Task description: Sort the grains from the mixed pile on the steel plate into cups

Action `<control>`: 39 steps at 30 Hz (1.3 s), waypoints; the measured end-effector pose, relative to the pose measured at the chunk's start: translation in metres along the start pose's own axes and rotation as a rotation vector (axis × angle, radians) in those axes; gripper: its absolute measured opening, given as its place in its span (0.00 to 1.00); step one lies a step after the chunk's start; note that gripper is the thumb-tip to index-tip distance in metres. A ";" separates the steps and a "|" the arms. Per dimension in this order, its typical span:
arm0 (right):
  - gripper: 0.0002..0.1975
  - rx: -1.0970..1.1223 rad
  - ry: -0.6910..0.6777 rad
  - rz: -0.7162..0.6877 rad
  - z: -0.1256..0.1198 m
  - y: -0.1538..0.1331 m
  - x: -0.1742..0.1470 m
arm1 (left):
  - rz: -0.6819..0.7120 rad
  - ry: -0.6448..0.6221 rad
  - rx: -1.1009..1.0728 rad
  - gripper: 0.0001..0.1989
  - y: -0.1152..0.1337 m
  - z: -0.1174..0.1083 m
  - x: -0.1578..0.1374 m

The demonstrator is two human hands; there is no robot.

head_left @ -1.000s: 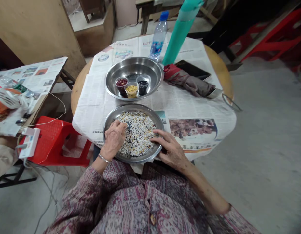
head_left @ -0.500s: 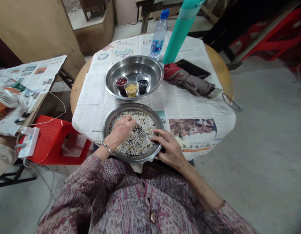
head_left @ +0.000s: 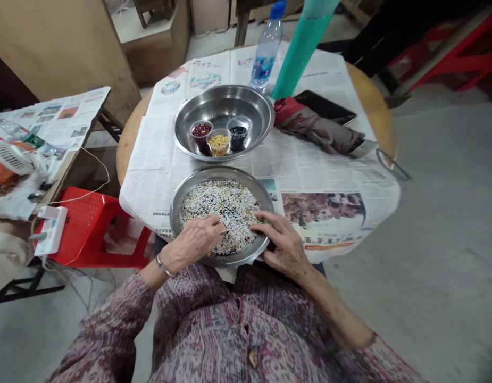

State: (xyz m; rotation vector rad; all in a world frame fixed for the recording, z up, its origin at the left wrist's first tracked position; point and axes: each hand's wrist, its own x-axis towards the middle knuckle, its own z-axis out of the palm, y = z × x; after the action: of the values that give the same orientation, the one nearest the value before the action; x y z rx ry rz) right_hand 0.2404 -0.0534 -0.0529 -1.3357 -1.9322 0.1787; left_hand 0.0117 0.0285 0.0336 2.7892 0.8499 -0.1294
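A shallow steel basin (head_left: 175, 205) sits at the near table edge, holding mixed grain (head_left: 225, 199): mostly white, with yellow, dark red and black pieces. My left hand (head_left: 200, 236) is over its near left part, fingers bent together with the tips down at the grain. Whatever those fingertips hold is hidden. My right hand (head_left: 285, 244) grips the basin's right rim, two fingers over the inside and the thumb low outside. Beyond stands a larger steel basin (head_left: 182, 130) with clear cups of red beans (head_left: 201, 130), yellow kernels (head_left: 218, 141) and black beans (head_left: 238, 130).
Newspaper (head_left: 150, 154) covers the round table. A water bottle (head_left: 265, 50), a teal bottle (head_left: 303, 50), a folded umbrella (head_left: 321, 127) and a dark tablet-like object (head_left: 325, 106) lie toward the back right. At left are a red stool (head_left: 86, 229) and a power strip (head_left: 51, 231).
My left hand has moved from the middle of the grain toward the basin's near side. My right hand stays at the rim. The whole view has shifted slightly.
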 end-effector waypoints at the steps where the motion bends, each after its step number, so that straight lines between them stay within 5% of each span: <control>1: 0.17 -0.002 0.004 0.001 0.000 0.000 0.000 | -0.047 -0.002 0.032 0.10 -0.002 -0.002 -0.001; 5: 0.18 -0.010 0.019 -0.001 0.001 0.000 0.000 | -0.217 0.128 0.061 0.11 -0.013 -0.007 0.003; 10: 0.18 -0.018 0.017 -0.005 0.001 0.000 -0.001 | -0.124 0.278 0.002 0.07 -0.016 0.000 0.023; 39: 0.19 -0.032 0.015 0.002 0.000 -0.002 0.001 | -0.044 0.131 0.068 0.09 -0.017 0.001 0.047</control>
State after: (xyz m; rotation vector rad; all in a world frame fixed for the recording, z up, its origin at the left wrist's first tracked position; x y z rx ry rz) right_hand 0.2390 -0.0532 -0.0513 -1.3561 -1.9294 0.1387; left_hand 0.0414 0.0677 0.0225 2.8689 0.9546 0.0180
